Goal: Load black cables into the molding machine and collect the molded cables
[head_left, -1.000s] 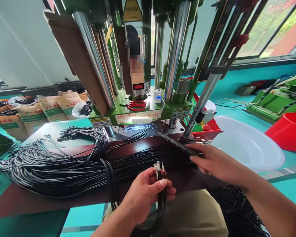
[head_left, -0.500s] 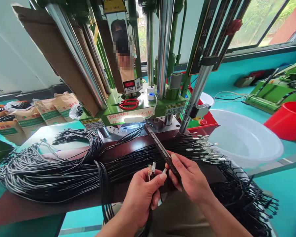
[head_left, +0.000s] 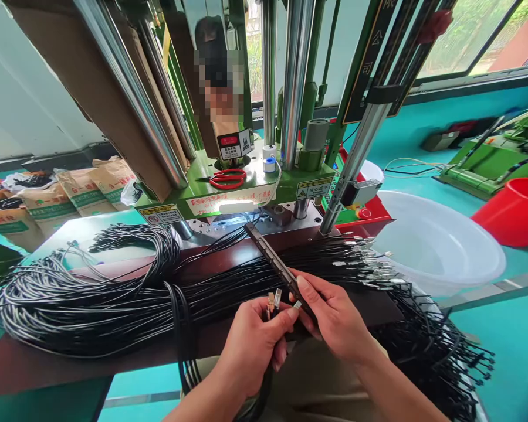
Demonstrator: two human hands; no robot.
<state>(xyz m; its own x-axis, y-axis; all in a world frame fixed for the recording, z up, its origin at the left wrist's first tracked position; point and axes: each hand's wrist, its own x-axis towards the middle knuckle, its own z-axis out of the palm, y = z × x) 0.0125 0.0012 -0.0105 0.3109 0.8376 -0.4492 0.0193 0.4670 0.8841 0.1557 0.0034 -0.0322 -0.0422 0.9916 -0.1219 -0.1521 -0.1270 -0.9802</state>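
Observation:
My left hand (head_left: 251, 344) is closed round a few black cables, their metal connector ends (head_left: 273, 300) sticking up above my thumb. My right hand (head_left: 332, 316) grips a long dark metal bar (head_left: 276, 265) that slants up and left toward the machine. The connector ends sit right beside the bar's lower part. Under both hands a thick bundle of black cables (head_left: 114, 299) lies across a dark red board (head_left: 35, 366).
A green moulding machine (head_left: 229, 193) with chrome columns stands straight ahead, red scissors (head_left: 227, 177) on its deck. A white basin (head_left: 435, 246) and a red tub (head_left: 517, 211) stand to the right. Brown paper sacks (head_left: 70, 193) line the left. More cables (head_left: 440, 346) hang at the right.
My right hand drew the bar back from the right toward my left hand and tilted it upright. The view shifted slightly; the connector ends now sit against the bar.

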